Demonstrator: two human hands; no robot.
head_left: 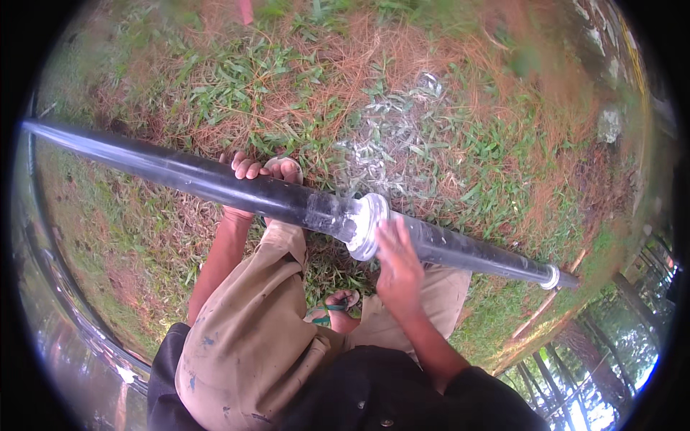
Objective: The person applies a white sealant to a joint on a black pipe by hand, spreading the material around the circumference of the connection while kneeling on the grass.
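Note:
A long black pole [208, 178] lies slantwise across my legs, from far left to lower right. My left hand [248, 179] is closed round it left of the middle, with the fingertips curled over its far side. A raised, ring-shaped collar [370, 226], whitened as if with powder or paint, circles the pole near its middle. My right hand [399, 266] is at the collar's right side, its fingers pointing up along the pole. Those fingers are smeared by motion, so whether they hold anything is hidden. A smaller white ring [550, 277] sits near the pole's right end.
Grass with dry brown needles [287, 93] covers the ground. A whitish dusted patch of grass [388, 144] lies beyond the collar. My sandalled foot [341, 302] shows between my tan trouser legs [251, 330]. A thin stick [535, 316] lies under the pole's right end, and tree trunks [586, 345] stand at lower right.

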